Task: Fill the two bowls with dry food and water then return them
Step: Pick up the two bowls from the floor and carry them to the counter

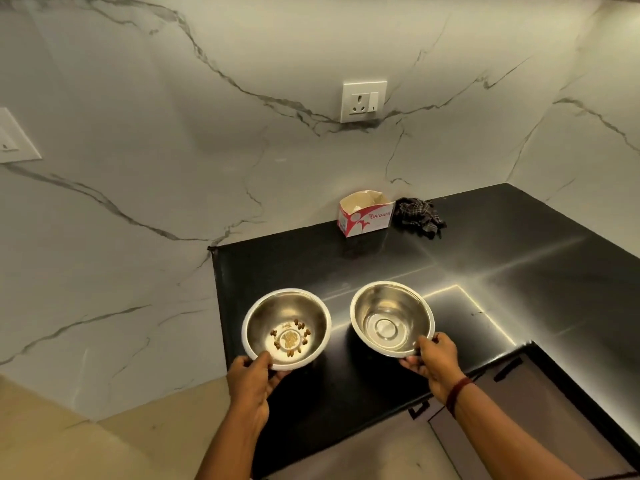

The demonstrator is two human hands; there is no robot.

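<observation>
1. Both forearms reach in from the bottom edge, each hand holding a steel bowl by its near rim over the black counter [519, 271].
2. Left hand [247, 377]: fingers curled under the left bowl [286, 329], thumb on top of the rim, so it pinches the near edge. This bowl sits by the counter's left edge, its near side jutting past the front edge.
3. Kibble [290, 337] lies in a thin ring of brown pellets on the floor of the left bowl, most of the steel bare.
4. Right hand [434, 362]: thumb over the near rim of the right bowl [392, 318], fingers wrapped beneath. A dark red band [457, 394] circles that wrist.
5. Right bowl stands just beside the left one, not touching it, and shows only shiny metal inside (whether any water is in it, I cannot tell).
6. Whether the bowls rest on the counter or are held just above it cannot be told.
7. At the counter's back edge, against the marble wall [138, 168], stands an open white and red box [365, 218], with a dark crumpled cloth [420, 218] just beside it on the right.
8. Above the box, a white socket [363, 102] is set in the wall.
</observation>
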